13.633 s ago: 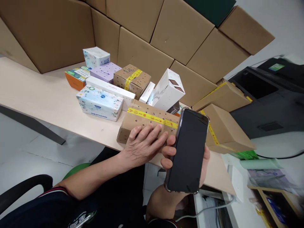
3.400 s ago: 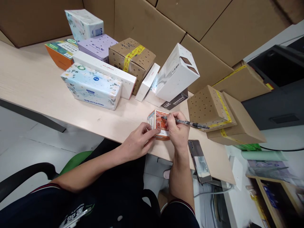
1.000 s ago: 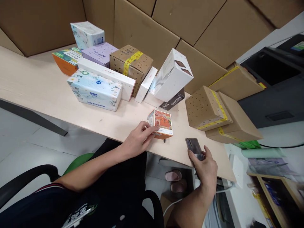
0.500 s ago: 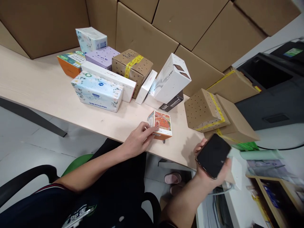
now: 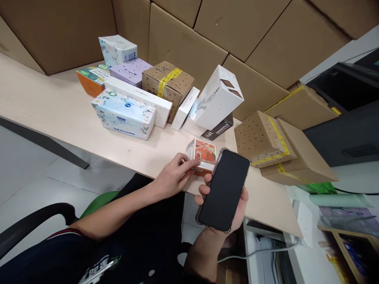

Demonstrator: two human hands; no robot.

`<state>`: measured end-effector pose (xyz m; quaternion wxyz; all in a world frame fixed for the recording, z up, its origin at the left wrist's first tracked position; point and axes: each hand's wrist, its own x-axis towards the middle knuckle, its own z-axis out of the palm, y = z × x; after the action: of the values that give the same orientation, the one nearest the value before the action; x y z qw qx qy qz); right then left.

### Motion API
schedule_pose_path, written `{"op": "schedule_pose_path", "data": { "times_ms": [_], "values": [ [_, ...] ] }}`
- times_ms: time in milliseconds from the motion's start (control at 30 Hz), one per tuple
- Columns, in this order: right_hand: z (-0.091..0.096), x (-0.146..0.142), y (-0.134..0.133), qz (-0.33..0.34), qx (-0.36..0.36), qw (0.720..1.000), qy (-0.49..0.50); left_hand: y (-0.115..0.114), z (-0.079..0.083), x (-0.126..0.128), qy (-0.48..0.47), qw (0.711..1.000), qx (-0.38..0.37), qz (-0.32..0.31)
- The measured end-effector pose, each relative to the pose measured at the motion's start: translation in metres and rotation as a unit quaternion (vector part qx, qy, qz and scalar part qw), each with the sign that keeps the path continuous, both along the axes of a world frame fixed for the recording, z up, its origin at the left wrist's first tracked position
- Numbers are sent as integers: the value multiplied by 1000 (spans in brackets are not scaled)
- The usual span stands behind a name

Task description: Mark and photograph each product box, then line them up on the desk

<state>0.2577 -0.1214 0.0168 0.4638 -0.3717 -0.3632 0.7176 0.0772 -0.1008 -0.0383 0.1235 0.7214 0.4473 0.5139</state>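
Note:
My left hand (image 5: 174,175) grips the near left corner of a small orange-and-white box (image 5: 205,151) with a printed picture on top. Its index finger lies over the top face, and the box rests on the table. In my right hand (image 5: 238,212) is a black smartphone (image 5: 224,191), with a dark screen facing up and a clear case around its edge. The fingers wrap the phone's left side and the thumb its right. Held just right of the small box, the phone covers part of that box's right side in this view.
Behind stand a blue floral tissue pack (image 5: 122,114), a long white box (image 5: 139,96), a taped brown box (image 5: 167,85) and a tilted white box (image 5: 219,98). Dotted cardboard boxes (image 5: 257,136) stand to the right on the pale table (image 5: 65,114). Large cartons (image 5: 180,51) line the back.
My right hand has brought the phone left and closer to the small box, turning it more upright. My left hand stays on the box. The view has shifted slightly.

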Motion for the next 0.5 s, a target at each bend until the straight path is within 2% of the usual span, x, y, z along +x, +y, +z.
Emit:
{"op": "schedule_pose_path", "data": {
  "times_ms": [100,233,500],
  "values": [
    [11,-20,3,10,-58,998,18,0,0,-2,-2,1000,-6,-15],
    [14,-35,8,20,-75,997,27,-1,-1,-3,-15,999,-31,-26],
    [16,-46,7,-47,-95,993,46,-3,-2,-2,-53,995,-75,-32]
  ]
}}
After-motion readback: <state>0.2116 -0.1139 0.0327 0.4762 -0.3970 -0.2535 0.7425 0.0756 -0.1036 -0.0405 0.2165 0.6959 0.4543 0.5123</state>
